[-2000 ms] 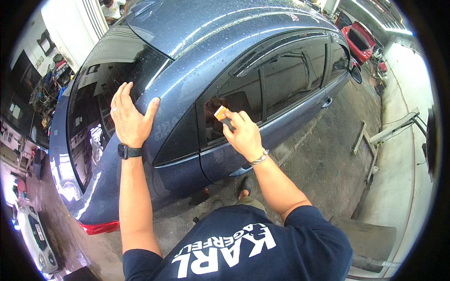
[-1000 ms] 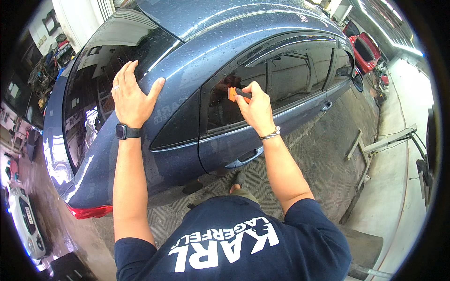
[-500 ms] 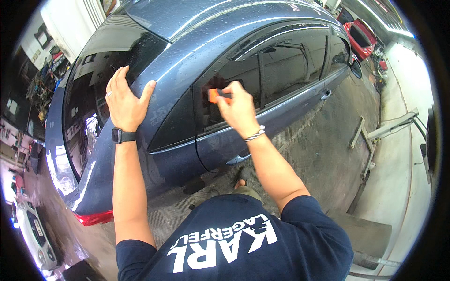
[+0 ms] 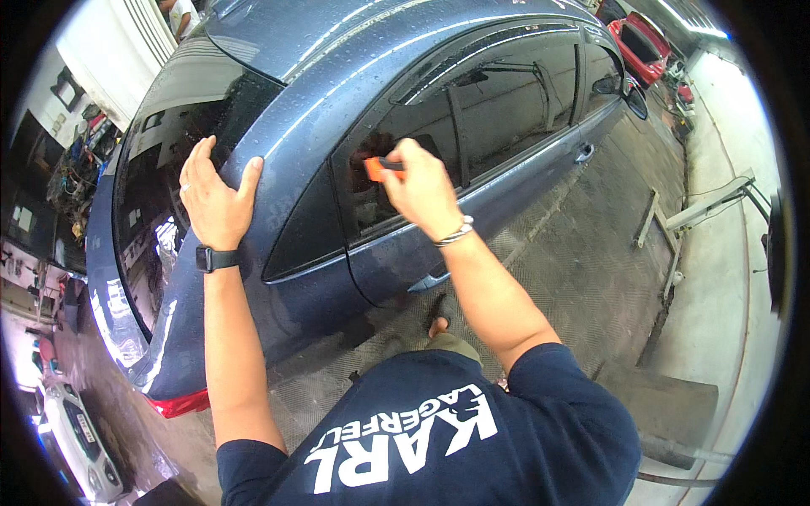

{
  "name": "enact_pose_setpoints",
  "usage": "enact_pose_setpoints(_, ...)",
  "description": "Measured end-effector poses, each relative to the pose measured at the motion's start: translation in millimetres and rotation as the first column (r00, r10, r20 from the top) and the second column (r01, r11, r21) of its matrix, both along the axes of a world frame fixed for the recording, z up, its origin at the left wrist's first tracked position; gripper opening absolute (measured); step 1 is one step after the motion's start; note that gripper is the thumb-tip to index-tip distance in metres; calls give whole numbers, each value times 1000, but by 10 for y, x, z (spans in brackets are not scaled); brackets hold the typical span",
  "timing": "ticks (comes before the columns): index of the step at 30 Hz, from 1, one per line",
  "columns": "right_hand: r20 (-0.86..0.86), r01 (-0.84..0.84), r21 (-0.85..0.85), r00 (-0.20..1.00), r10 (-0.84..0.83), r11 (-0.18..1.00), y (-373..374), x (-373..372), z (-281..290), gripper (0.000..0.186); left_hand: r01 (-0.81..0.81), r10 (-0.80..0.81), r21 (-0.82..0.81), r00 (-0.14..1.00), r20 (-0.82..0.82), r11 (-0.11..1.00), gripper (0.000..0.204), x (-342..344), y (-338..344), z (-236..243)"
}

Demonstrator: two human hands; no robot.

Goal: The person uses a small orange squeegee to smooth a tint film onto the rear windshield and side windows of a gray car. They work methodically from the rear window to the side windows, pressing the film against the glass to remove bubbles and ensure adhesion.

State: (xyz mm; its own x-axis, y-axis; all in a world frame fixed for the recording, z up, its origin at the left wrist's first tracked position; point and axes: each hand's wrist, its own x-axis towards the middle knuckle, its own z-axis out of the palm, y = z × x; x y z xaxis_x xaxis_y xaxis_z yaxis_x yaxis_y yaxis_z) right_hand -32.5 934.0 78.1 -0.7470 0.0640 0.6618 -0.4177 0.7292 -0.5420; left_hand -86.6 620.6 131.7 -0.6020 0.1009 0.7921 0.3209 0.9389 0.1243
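Note:
My left hand (image 4: 215,202) lies open on the blue car (image 4: 325,312), fingers spread across the edge of the tinted rear window (image 4: 143,215) and the pillar beside it. My right hand (image 4: 426,194) grips a small orange-and-black scraper (image 4: 376,169) against the dark rear side window (image 4: 515,118), just behind its vertical divider bar. My fingers partly cover the scraper's handle, and its blade edge is too small to make out. Water drops speckle the paint around both hands.
A metal frame stands on the floor (image 4: 591,244) by the white wall (image 4: 717,295) at right. A red car (image 4: 637,46) is at upper right, a white car (image 4: 72,426) at lower left. Cluttered parts (image 4: 76,173) and another person (image 4: 181,17) are beyond the car at left.
The scraper has shifted over the side glass, higher than two seconds ago and back leftward from one second ago. My left hand stays spread on the car. The view has shifted slightly.

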Motion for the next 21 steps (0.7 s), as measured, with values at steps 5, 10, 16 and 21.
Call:
enact_pose_setpoints(5, 84, 11, -82, 996, -5, 997, 158, 74, -202, 24, 0, 0, 8, 1000, 6, 1000, 77, -21, 44, 17)
enact_pose_setpoints(10, 60, -39, -64, 997, 43, 997, -164, 129, -205, 24, -20, 20, -1, 1000, 10, 1000, 75, 3, -4, -7)
enact_pose_setpoints(16, 93, 100, -102, 992, -91, 990, 111, 149, -353, 25, -10, 10, 13, 1000, 29, 1000, 74, -4, 53, 19)
enact_pose_setpoints(21, 102, -12, -112, 995, 24, 994, -161, 196, -348, 23, -24, 24, 13, 999, 22, 1000, 76, 7, 12, -10)
